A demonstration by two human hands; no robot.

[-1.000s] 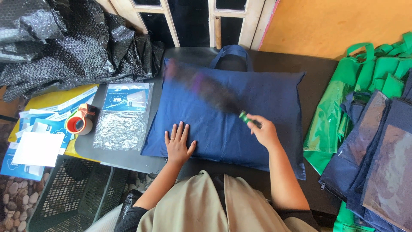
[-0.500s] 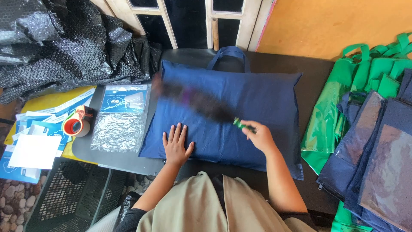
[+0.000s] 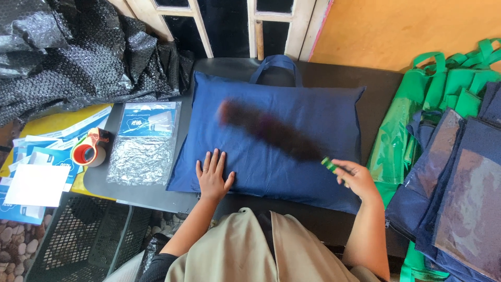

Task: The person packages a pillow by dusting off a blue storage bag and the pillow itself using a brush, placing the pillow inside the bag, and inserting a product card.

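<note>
A stuffed navy blue fabric bag (image 3: 292,120) with a carry handle at its far edge lies flat on a dark table (image 3: 360,78). My left hand (image 3: 213,176) presses flat on the bag's near left corner, fingers spread. My right hand (image 3: 354,178) grips the green handle of a dark bristled duster brush (image 3: 266,129). The brush is blurred with motion and lies diagonally across the bag's top, its tip toward the far left.
A clear packet with a blue label (image 3: 146,141) and an orange tape dispenser (image 3: 90,150) sit left of the bag. Black bubble wrap (image 3: 68,57) is heaped at far left. Green (image 3: 417,120) and navy bags (image 3: 459,188) are stacked on the right. A black mesh crate (image 3: 78,240) stands below.
The brush has swept across the bag's surface, and my right hand has shifted slightly down and to the right. My left hand stays pressed on the bag.
</note>
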